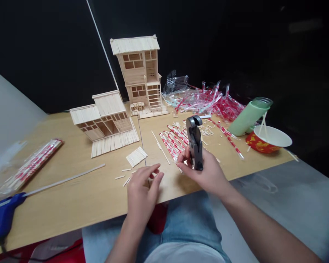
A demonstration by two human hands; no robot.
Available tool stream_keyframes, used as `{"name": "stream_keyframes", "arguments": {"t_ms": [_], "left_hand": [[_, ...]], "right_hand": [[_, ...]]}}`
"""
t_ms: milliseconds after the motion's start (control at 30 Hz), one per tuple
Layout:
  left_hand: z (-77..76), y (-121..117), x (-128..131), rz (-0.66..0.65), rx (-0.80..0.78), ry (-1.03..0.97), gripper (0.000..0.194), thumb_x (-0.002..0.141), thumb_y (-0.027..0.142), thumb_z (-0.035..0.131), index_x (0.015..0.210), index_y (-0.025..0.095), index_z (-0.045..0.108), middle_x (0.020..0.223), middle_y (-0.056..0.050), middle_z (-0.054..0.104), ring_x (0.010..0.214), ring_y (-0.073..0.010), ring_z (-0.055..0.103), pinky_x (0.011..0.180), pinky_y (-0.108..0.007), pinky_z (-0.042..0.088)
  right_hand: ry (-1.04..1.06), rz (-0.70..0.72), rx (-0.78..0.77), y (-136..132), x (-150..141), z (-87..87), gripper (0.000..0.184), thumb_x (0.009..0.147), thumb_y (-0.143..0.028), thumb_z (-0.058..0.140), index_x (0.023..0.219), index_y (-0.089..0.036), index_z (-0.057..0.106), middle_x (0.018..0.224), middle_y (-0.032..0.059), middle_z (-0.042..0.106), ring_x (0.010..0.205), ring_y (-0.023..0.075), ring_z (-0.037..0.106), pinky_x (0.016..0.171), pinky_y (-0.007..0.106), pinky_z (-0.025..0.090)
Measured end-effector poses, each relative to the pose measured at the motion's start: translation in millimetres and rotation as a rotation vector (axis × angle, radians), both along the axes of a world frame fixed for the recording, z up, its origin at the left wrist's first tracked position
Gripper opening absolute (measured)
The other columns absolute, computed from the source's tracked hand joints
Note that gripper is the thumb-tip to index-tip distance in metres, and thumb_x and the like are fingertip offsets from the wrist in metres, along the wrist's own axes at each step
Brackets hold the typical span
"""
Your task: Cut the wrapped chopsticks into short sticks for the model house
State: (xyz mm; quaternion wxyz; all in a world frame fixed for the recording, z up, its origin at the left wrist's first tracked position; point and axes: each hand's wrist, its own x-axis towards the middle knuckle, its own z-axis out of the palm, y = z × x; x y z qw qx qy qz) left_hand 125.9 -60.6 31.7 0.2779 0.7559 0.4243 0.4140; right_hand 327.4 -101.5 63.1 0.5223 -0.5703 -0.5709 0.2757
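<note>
My right hand (208,171) is closed around a pair of metal cutting pliers (194,142), held upright with the head pointing up. My left hand (142,188) hovers near the table's front edge, thumb and fingers apart, nothing visible in it. Just beyond it lie a small panel of glued sticks (136,157) and a few short stick pieces (120,177). Behind the pliers, several red-and-white wrapped chopsticks (168,146) lie side by side, partly hidden by my right hand. Cut stick bits (207,129) are scattered past them.
A low stick-built house (109,124) and a taller one (137,69) stand at the back. A blue glue gun (5,215) and a bag of wrapped chopsticks (30,164) lie left. Plastic wrappers (216,102), a tilted green bottle (246,117) and a paper bowl (265,144) are right.
</note>
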Motion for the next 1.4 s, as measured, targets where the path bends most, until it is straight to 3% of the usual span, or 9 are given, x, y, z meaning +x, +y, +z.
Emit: {"name": "stream_keyframes", "arguments": {"t_ms": [100,200,467,633,767,967,1233,1400], "left_hand": [[5.4,-2,18,-0.007,-0.314,-0.355,0.016,0.085,0.035,0.073,0.092,0.021,0.077,0.092,-0.005,0.078,0.086,-0.019,0.071,0.08,-0.03,0.052],[4.4,-4,27,-0.014,-0.461,-0.542,0.016,0.08,0.034,0.077,0.083,0.019,0.076,0.084,-0.004,0.077,0.081,-0.018,0.07,0.078,-0.028,0.053],[3.3,-8,22,-0.093,-0.32,-0.448,0.009,0.084,0.026,0.074,0.079,0.02,0.076,0.082,-0.003,0.073,0.08,-0.0156,0.066,0.078,-0.026,0.049],[6.9,-13,28,-0.094,-0.339,-0.539,0.008,0.084,0.026,0.074,0.079,0.02,0.076,0.08,-0.001,0.072,0.08,-0.0138,0.064,0.076,-0.023,0.048],[5.8,-14,30,-0.102,-0.507,-0.648,0.012,0.084,0.03,0.076,0.08,0.019,0.076,0.083,-0.002,0.073,0.079,-0.0123,0.064,0.078,-0.021,0.049],[0.9,-9,29,-0.245,-0.861,-0.787,0.023,0.078,0.034,0.082,0.082,0.016,0.069,0.068,0.001,0.069,0.063,-0.0087,0.061,0.066,-0.019,0.049],[-3.9,-9,30,-0.294,-0.94,-0.824,0.029,0.072,0.031,0.087,0.078,0.016,0.063,0.065,0.002,0.069,0.06,-0.0065,0.061,0.063,-0.016,0.046],[-2.7,-11,32,-0.323,-1.019,-0.851,0.036,0.067,0.031,0.09,0.079,0.016,0.06,0.055,0.007,0.061,0.048,-0.0042,0.053,0.058,-0.016,0.045]], "right_hand": [[0.039,-0.005,0.02,-8,-24,-5.0,0.019,0.086,-0.023,0.069,0.09,-0.024,0.051,0.086,-0.0004,0.066,0.068,0.0139,0.059,0.066,0.027,0.047],[0.077,-0.051,0.013,-14,-38,-10.7,0.019,0.087,-0.026,0.069,0.09,-0.024,0.051,0.088,0.0007,0.066,0.069,0.0142,0.058,0.066,0.027,0.047],[0.298,-0.02,-0.084,-14,-38,-10.2,0.031,0.082,-0.027,0.075,0.086,-0.024,0.045,0.083,0.0,0.066,0.077,0.017,0.061,0.069,0.029,0.047],[0.522,-0.036,-0.013,-9,-47,-16.3,0.026,0.085,-0.022,0.07,0.087,-0.024,0.044,0.078,-0.0043,0.06,0.069,0.0118,0.057,0.065,0.025,0.046],[0.546,-0.073,0.028,-8,-45,-17.2,0.027,0.085,-0.018,0.07,0.087,-0.025,0.043,0.078,-0.0054,0.063,0.07,0.011,0.06,0.068,0.025,0.048],[0.468,-0.007,0.045,-12,-36,-6.4,0.029,0.084,-0.013,0.07,0.086,-0.025,0.043,0.076,-0.0047,0.069,0.066,0.0124,0.065,0.069,0.027,0.051],[0.526,0.091,-0.121,-13,-31,-6.3,0.031,0.082,-0.019,0.071,0.085,-0.025,0.041,0.077,-0.0032,0.068,0.066,0.0133,0.064,0.068,0.028,0.051],[0.499,0.056,-0.13,-11,-33,-11.7,0.031,0.076,-0.019,0.072,0.084,-0.025,0.042,0.071,-0.0061,0.057,0.058,0.0106,0.055,0.059,0.024,0.047]]}}
